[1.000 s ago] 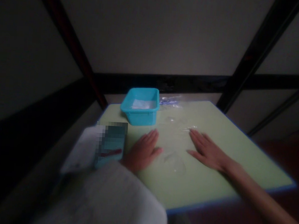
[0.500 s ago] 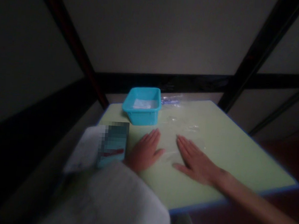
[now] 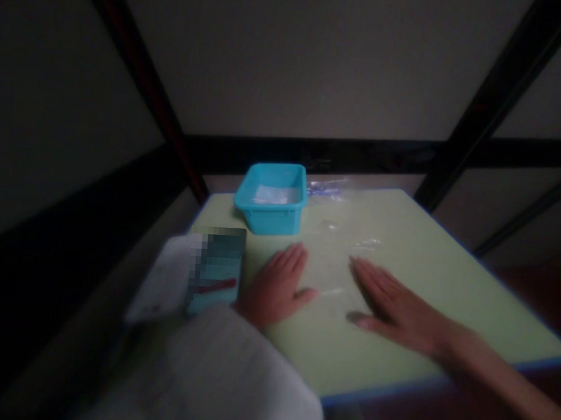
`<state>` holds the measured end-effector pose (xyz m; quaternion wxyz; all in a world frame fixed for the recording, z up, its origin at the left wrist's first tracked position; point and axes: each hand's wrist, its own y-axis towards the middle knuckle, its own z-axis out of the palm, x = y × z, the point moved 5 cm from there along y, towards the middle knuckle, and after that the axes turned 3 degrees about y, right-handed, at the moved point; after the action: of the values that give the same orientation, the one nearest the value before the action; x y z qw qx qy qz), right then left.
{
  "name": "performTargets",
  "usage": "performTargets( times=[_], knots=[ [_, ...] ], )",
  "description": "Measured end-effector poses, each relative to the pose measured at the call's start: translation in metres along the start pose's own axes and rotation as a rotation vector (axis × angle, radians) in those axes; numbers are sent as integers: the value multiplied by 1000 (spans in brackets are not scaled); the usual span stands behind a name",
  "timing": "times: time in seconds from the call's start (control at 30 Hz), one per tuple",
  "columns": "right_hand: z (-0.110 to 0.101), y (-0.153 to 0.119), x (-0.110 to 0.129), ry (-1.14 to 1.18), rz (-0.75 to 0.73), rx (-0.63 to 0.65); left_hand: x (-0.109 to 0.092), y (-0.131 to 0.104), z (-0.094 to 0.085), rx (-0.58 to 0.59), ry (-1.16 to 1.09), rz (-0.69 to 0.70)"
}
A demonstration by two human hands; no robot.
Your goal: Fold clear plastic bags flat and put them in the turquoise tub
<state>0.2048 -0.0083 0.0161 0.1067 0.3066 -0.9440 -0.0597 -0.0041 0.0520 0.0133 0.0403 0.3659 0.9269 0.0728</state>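
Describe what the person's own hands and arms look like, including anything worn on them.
The left hand and right hand are both bare, with no gloves. A loose, plain, pale grey sleeve covers the left arm down to about the wrist. The right forearm shows no sleeve. No ring or watch can be made out, though the picture is blurred.

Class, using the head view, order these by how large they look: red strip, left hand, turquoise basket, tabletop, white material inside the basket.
1. Tabletop
2. Turquoise basket and left hand: too alike to rank
3. White material
4. Red strip
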Motion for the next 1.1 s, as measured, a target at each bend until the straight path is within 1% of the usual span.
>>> performTargets(
  times=[0.1, 0.2, 0.27, 0.37, 0.43, 0.53, 0.73, 0.97, 1.1],
  knots=[
    [-9, 8, 8, 11, 100, -97, -15, 5, -11, -58, -31, 0],
    [-3, 20, 20, -8, 120, -153, -36, 14, -15, -111, -54, 30],
    [8, 25, 23, -28, 116, -156, -49, 19, -10, -90, -44, 68],
    [22, 25, 21, -51, 99, -136, -56, 23, 4, -31, -18, 99],
    [26, 23, 18, -56, 89, -137, -56, 23, 11, -16, -3, 109],
    [26, 21, 16, -57, 91, -152, -53, 21, 14, -16, 5, 88],
    [26, 22, 17, -52, 89, -144, -47, 17, 9, -15, -19, 59],
    [25, 22, 17, -42, 91, -137, -32, 10, 7, -9, -53, 30],
    [24, 22, 17, -36, 87, -155, -26, 7, 5, -10, -70, 21]
  ],
)
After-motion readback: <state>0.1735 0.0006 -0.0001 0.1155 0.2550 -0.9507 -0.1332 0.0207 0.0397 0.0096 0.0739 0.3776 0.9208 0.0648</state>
